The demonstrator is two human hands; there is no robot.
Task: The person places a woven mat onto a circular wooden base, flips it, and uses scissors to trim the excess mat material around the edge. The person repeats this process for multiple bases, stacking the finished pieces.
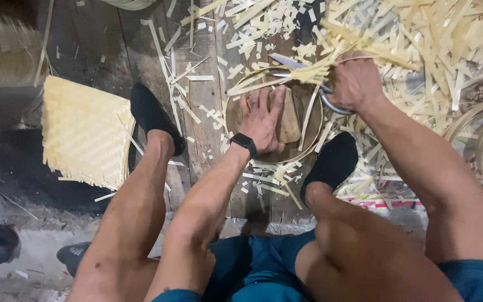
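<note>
Presently, a round bamboo-rimmed tray (311, 142) lies flat on the dark plank floor (102, 50), between the person's two black-socked feet. Its rim is a thin pale hoop; the inside looks brown. One wooden block (289, 120), tan and roughly rectangular, rests inside the tray.

Left hand (261, 120): open, fingers spread and flat, pressing down on the block and the tray's inside. One black watch (244, 141) on that wrist, just nearer the body than the tray.

Right hand (356, 84): closed around the grey metal loop handles of one pair of large shears (294, 70), at the tray's far rim. The blades point across the far rim toward the person's left, with a bundle of pale bamboo strips (308, 72) between or against them; exact bite not discernible.

Count: one tray, one block, one pair of shears. Loose cut strips (448, 39) are too many to count, heaped thickly beyond and right of the tray, with scattered pieces around it.

One square woven bamboo mat (82, 131) lies well left of the tray, beyond the left foot.
</note>
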